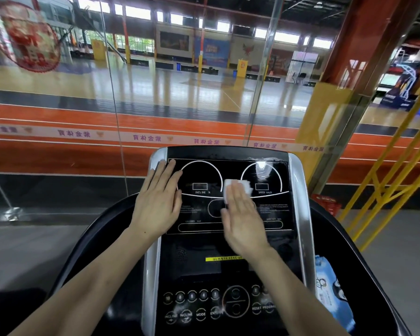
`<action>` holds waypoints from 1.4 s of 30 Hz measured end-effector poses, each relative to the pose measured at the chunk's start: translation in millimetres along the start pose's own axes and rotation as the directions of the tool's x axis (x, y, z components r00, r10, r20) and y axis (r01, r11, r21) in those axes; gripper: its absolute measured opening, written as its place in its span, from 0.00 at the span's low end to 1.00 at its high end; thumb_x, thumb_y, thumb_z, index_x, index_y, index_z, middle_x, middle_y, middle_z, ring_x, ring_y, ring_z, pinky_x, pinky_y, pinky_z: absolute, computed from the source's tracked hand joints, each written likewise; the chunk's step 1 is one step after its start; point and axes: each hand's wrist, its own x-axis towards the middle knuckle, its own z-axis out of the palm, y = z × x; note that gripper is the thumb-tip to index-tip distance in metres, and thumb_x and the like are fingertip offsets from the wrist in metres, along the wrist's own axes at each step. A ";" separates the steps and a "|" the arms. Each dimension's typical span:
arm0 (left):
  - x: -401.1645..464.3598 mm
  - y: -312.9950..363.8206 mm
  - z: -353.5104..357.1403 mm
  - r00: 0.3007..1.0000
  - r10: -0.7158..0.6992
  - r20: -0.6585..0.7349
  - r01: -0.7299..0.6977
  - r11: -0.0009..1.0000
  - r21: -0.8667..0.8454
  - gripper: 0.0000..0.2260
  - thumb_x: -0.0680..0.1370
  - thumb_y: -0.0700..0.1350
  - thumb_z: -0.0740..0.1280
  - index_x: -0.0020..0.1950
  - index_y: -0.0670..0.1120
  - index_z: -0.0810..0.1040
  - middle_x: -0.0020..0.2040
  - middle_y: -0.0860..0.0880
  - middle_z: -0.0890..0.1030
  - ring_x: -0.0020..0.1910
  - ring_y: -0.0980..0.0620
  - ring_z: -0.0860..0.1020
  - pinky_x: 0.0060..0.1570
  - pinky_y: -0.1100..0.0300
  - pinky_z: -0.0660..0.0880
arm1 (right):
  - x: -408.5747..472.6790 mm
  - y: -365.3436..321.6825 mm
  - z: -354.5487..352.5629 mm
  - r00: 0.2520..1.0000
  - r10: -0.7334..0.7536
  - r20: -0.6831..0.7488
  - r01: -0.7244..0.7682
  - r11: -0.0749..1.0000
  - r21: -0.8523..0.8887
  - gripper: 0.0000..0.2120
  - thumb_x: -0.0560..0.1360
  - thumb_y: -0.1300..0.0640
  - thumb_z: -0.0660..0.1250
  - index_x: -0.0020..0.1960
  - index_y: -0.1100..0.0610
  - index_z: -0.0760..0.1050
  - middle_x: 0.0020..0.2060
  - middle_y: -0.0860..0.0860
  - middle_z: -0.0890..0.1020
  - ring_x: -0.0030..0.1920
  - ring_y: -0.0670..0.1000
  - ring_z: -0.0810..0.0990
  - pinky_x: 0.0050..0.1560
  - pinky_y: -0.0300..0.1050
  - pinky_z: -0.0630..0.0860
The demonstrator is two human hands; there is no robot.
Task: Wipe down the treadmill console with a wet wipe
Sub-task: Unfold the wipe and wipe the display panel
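One treadmill console (228, 241) is standing before one glass wall (180, 93). Two hands are lying on its black display panel. The left hand (159, 201), at nine o'clock on the panel, is resting flat with fingers straight, grasping nothing. The right hand (243, 218), at the panel's centre, is pressing one white wet wipe (238, 187) against the glass with straight fingers; the wipe is showing at twelve o'clock of the fingertips, between two dial outlines. One blue wipe packet (332, 297) is lying at four o'clock, beside the console.
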 end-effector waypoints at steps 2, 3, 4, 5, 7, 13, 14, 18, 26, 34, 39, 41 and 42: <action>-8.3 -7.9 0.2 1.000 -0.018 0.004 0.018 1.000 0.002 0.24 0.84 0.49 0.54 0.79 0.43 0.68 0.84 0.43 0.61 0.85 0.46 0.53 0.83 0.44 0.51 | -3.4 19.9 -5.4 0.992 0.120 -0.050 -0.119 0.993 0.025 0.30 0.87 0.46 0.43 0.86 0.58 0.46 0.86 0.53 0.47 0.85 0.48 0.40 0.85 0.54 0.49; -12.3 -10.7 0.5 1.000 -0.024 0.004 0.024 1.000 0.002 0.24 0.84 0.48 0.54 0.79 0.43 0.68 0.84 0.43 0.61 0.85 0.46 0.52 0.83 0.43 0.52 | -3.0 20.8 -4.9 0.983 0.170 -0.065 -0.168 0.985 0.039 0.31 0.87 0.46 0.42 0.86 0.59 0.46 0.86 0.53 0.47 0.85 0.49 0.40 0.85 0.55 0.50; -15.1 -12.9 0.5 1.000 -0.026 0.005 0.026 1.000 0.003 0.24 0.83 0.48 0.54 0.79 0.43 0.68 0.84 0.43 0.61 0.85 0.46 0.52 0.83 0.42 0.52 | 0.3 13.7 -1.8 0.978 0.196 -0.072 -0.192 0.980 0.051 0.31 0.86 0.46 0.42 0.86 0.59 0.46 0.86 0.54 0.46 0.85 0.50 0.40 0.85 0.56 0.50; -17.0 -14.3 0.2 1.000 -0.029 0.005 0.029 1.000 0.003 0.24 0.83 0.48 0.54 0.79 0.43 0.67 0.84 0.43 0.61 0.85 0.47 0.51 0.83 0.42 0.53 | 5.6 0.0 2.7 0.980 0.189 -0.067 -0.185 0.981 0.064 0.32 0.86 0.46 0.42 0.86 0.60 0.46 0.85 0.54 0.46 0.85 0.50 0.40 0.85 0.56 0.48; -18.5 -14.7 -0.6 0.999 -0.035 0.000 0.035 0.999 0.001 0.24 0.83 0.47 0.54 0.78 0.42 0.67 0.84 0.42 0.61 0.85 0.47 0.51 0.83 0.42 0.54 | 16.8 -37.7 12.0 0.994 0.098 -0.036 -0.096 0.993 0.076 0.32 0.85 0.46 0.42 0.85 0.60 0.47 0.85 0.55 0.46 0.85 0.51 0.40 0.85 0.54 0.45; -21.1 -19.0 -0.7 0.999 -0.032 0.017 0.031 0.999 0.036 0.27 0.81 0.47 0.53 0.81 0.40 0.65 0.85 0.43 0.59 0.85 0.47 0.53 0.82 0.43 0.55 | 17.6 -41.7 11.2 0.996 -0.089 -0.006 0.089 0.996 -0.016 0.31 0.86 0.47 0.45 0.85 0.59 0.50 0.85 0.54 0.50 0.85 0.50 0.44 0.85 0.52 0.49; -22.9 -20.6 -1.5 0.999 -0.037 0.023 0.036 0.998 0.043 0.28 0.81 0.46 0.52 0.81 0.40 0.64 0.85 0.43 0.58 0.85 0.48 0.52 0.82 0.43 0.55 | 14.5 -26.1 7.4 0.999 -0.043 -0.026 0.042 0.999 -0.016 0.31 0.86 0.47 0.45 0.85 0.59 0.50 0.85 0.54 0.51 0.85 0.50 0.44 0.85 0.53 0.50; -34.0 -24.5 -3.0 0.997 -0.061 0.047 0.055 0.992 0.110 0.31 0.79 0.47 0.51 0.84 0.42 0.59 0.86 0.46 0.54 0.85 0.44 0.48 0.82 0.40 0.51 | 17.3 -16.0 9.1 0.991 0.102 -0.081 -0.102 0.995 0.008 0.31 0.87 0.48 0.45 0.85 0.63 0.50 0.85 0.57 0.51 0.86 0.53 0.45 0.84 0.57 0.52; -39.1 -26.5 -4.4 0.993 -0.089 0.077 0.075 0.983 0.168 0.31 0.80 0.49 0.52 0.85 0.46 0.56 0.86 0.49 0.51 0.86 0.45 0.46 0.82 0.39 0.47 | 29.6 -61.6 14.6 0.972 -0.227 0.054 0.228 0.973 -0.028 0.30 0.86 0.47 0.45 0.85 0.58 0.51 0.85 0.53 0.51 0.85 0.50 0.47 0.85 0.52 0.50; -46.2 -32.5 -6.3 0.993 -0.076 0.085 0.057 0.977 0.205 0.31 0.81 0.49 0.54 0.85 0.48 0.55 0.87 0.51 0.51 0.85 0.44 0.48 0.82 0.37 0.48 | 36.9 -73.7 17.6 0.969 -0.246 0.036 0.246 0.969 0.005 0.30 0.86 0.49 0.47 0.85 0.59 0.52 0.85 0.54 0.54 0.86 0.52 0.48 0.85 0.55 0.51; -47.0 -32.7 -6.8 0.994 -0.072 0.080 0.056 0.980 0.191 0.30 0.82 0.49 0.54 0.85 0.48 0.56 0.86 0.50 0.51 0.85 0.44 0.49 0.81 0.35 0.50 | 17.4 -62.1 10.5 0.909 -0.395 0.135 0.404 0.914 -0.046 0.30 0.86 0.49 0.50 0.85 0.57 0.54 0.85 0.51 0.55 0.85 0.48 0.49 0.85 0.51 0.54; -46.1 -32.2 -7.3 0.993 -0.075 0.092 0.057 0.981 0.187 0.30 0.82 0.49 0.53 0.85 0.48 0.55 0.86 0.51 0.51 0.85 0.44 0.49 0.81 0.35 0.51 | 40.8 -63.8 4.3 0.926 -0.358 0.120 0.367 0.928 -0.066 0.30 0.85 0.48 0.47 0.85 0.59 0.55 0.84 0.53 0.56 0.85 0.50 0.51 0.84 0.53 0.55; -45.7 -31.8 -7.3 0.992 -0.080 0.099 0.060 0.981 0.187 0.30 0.82 0.50 0.53 0.85 0.48 0.55 0.86 0.51 0.51 0.85 0.44 0.49 0.81 0.36 0.51 | 56.7 -68.6 1.8 0.940 -0.323 0.107 0.330 0.942 -0.065 0.31 0.85 0.47 0.46 0.85 0.60 0.54 0.84 0.54 0.55 0.85 0.51 0.51 0.85 0.53 0.53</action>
